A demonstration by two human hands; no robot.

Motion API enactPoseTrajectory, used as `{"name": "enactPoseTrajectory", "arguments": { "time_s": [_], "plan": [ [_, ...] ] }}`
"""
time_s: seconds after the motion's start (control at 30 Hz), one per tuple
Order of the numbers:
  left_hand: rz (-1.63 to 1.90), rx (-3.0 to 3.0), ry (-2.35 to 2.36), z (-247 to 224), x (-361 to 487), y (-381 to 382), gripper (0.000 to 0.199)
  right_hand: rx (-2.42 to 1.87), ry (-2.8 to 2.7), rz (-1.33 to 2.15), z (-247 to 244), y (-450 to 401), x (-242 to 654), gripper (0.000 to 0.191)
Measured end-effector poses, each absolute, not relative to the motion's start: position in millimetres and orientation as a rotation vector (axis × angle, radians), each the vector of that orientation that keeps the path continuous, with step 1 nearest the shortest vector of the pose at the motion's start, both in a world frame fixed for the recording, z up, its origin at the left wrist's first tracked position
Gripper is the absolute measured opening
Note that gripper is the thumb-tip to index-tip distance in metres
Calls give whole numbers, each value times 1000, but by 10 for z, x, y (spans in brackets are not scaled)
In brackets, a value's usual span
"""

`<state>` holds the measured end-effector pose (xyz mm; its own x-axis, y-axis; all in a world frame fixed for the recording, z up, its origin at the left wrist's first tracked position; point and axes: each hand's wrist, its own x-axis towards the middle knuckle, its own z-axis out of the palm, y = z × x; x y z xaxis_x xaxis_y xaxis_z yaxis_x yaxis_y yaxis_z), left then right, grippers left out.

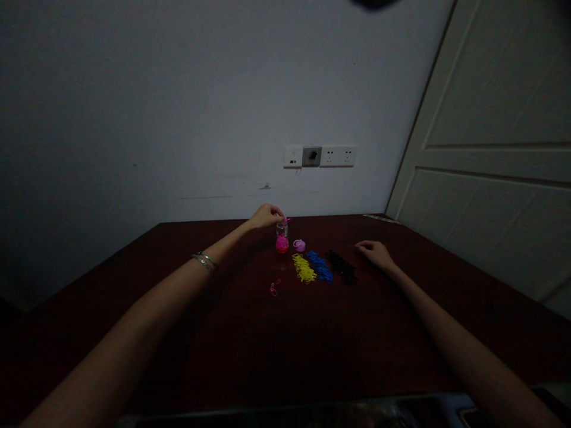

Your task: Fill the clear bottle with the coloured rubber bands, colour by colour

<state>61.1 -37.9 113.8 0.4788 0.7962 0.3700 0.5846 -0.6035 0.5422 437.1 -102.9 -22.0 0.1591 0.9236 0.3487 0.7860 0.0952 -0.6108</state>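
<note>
One left hand [269, 216]: pinching pink bands [288, 219]
Right hand [376, 253]: can't tell
Bottle [282, 242] beneath left: filling, presumably; next, release

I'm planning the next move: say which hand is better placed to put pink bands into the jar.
Likely the left hand: it holds something pink at the top of the jar. The right hand lies farther off, beside the black pile.
</note>
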Motion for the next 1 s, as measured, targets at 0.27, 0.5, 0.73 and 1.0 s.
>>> {"name": "enactPoseTrajectory", "arguments": {
  "time_s": [0.27, 0.5, 0.73, 1.0],
  "plan": [
    [933, 2327, 1144, 1141, 579, -411, 25, -1694, -1666, 208, -237, -1011, 4382, 30],
    [1092, 2159, 1152, 1057, 549, -344, 17, -1667, -1660, 216, -249, -1010, 4393, 31],
    [1327, 1785, 1328, 654, 359, -204, 18, -1543, -1658, 266, -72, -970, 4264, 34],
    [1274, 1666, 1449, 32, 136, -179, 27, -1231, -2118, 110, 473, -817, 3304, 22]
  ]
}}
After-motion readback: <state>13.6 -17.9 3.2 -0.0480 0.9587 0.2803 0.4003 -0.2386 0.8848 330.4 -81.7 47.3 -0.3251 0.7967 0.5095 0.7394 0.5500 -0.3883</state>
